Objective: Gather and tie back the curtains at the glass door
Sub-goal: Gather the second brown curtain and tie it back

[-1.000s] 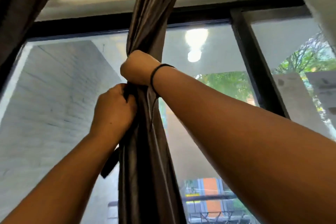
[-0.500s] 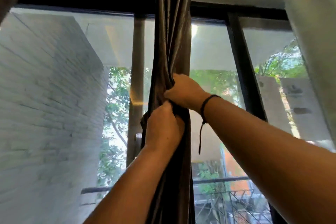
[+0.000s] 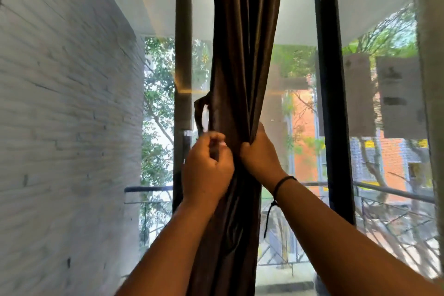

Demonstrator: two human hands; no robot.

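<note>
A dark brown curtain (image 3: 242, 60) hangs bunched into one column in front of the glass door (image 3: 300, 108). My right hand (image 3: 260, 151) grips the bunch from its right side, fingers dug into the folds. My left hand (image 3: 206, 168) is at the left side of the bunch, its fingers pinched on a narrow dark tie strip (image 3: 200, 113) that loops out from the curtain's left edge. A black cord band sits on my right wrist.
A white brick wall (image 3: 67, 115) fills the left. A dark door frame post (image 3: 332, 103) stands right of the curtain, a brown pillar (image 3: 183, 55) left of it. Paper notices (image 3: 398, 96) stick to the right pane. A balcony railing (image 3: 389, 191) runs outside.
The view has dropped and both hands have slid down the curtain. My left hand let go of the bunch and now pinches the tie strip; my right hand still grips the folds.
</note>
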